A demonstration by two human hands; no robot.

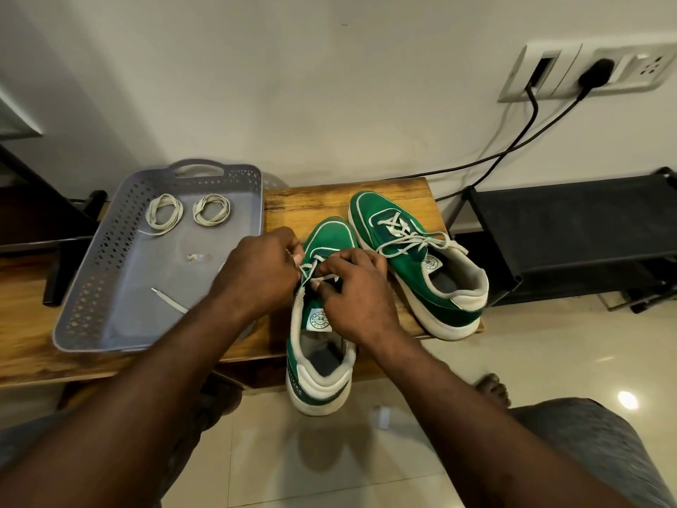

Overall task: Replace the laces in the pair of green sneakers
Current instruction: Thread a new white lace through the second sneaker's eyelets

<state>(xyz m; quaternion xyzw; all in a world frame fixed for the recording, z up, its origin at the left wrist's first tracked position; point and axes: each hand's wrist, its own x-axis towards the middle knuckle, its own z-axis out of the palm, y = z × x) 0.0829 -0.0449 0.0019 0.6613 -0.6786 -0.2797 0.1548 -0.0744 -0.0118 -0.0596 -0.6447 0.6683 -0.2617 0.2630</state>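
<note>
Two green sneakers with white soles sit on a wooden table (329, 194). The near sneaker (322, 346) has its heel over the table's front edge. My left hand (256, 271) and my right hand (357, 287) both pinch its white lace (310, 267) over the eyelets. One end of that lace (170, 297) trails into the grey tray. The far sneaker (421, 262) stands to the right, laced and tied. Two coiled white laces (164, 213) (211, 210) lie at the back of the tray.
A grey perforated tray (91, 287) with a handle fills the table's left part. A black shoe rack (568, 229) stands right of the table. Black cables (520, 137) run from a wall socket (593, 73). My knees and a bare foot (492, 388) show above the tiled floor.
</note>
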